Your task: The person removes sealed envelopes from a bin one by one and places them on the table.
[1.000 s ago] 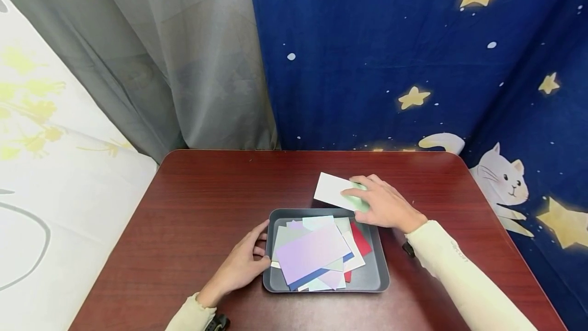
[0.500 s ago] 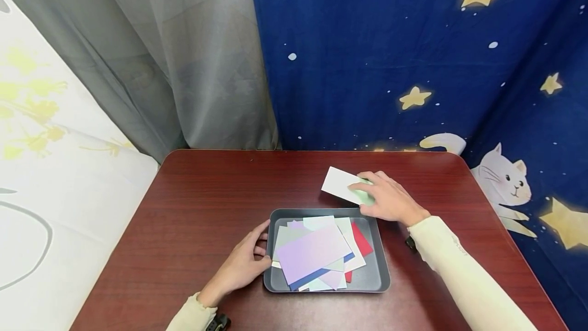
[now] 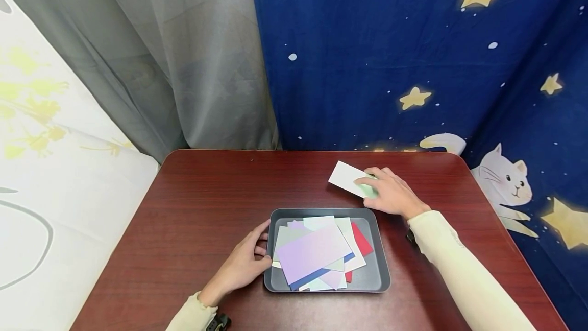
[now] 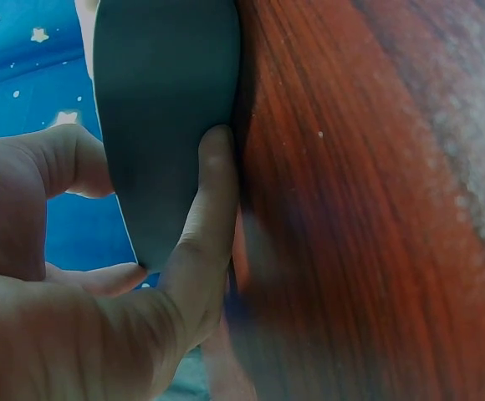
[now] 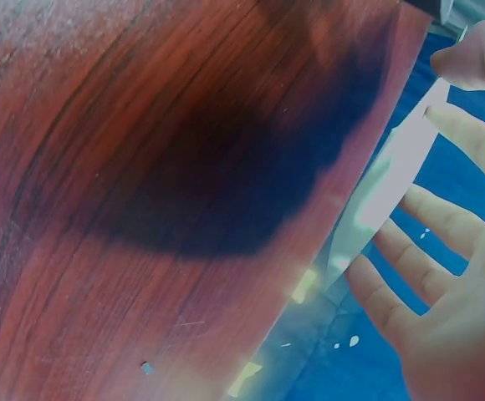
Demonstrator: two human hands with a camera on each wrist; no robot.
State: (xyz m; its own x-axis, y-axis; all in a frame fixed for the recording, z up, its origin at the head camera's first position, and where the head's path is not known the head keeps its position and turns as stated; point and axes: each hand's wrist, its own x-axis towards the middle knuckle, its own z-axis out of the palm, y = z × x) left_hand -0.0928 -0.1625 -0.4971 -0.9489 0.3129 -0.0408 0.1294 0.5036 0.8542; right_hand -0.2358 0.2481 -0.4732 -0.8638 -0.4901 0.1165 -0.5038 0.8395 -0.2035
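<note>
A white card, shaded pale green at its right end, lies in the grasp of my right hand beyond the tray's far right corner. In the right wrist view, the fingertips meet the card's edges, and the card looks narrow and tilted. Whether it touches the table cannot be told. My left hand rests against the left side of the grey tray, fingertips on its wall. Several overlapping cards fill the tray; a lilac card is on top, with blue, red, white and pale green ones showing beneath.
The tray stands near the front of a dark red wooden table. Grey curtain and blue star-patterned curtain hang behind the far edge. White patterned cloth is on the left.
My right hand has carried the card away from the tray, to the right and toward the table's far edge. The left hand and tray have stayed in place.
</note>
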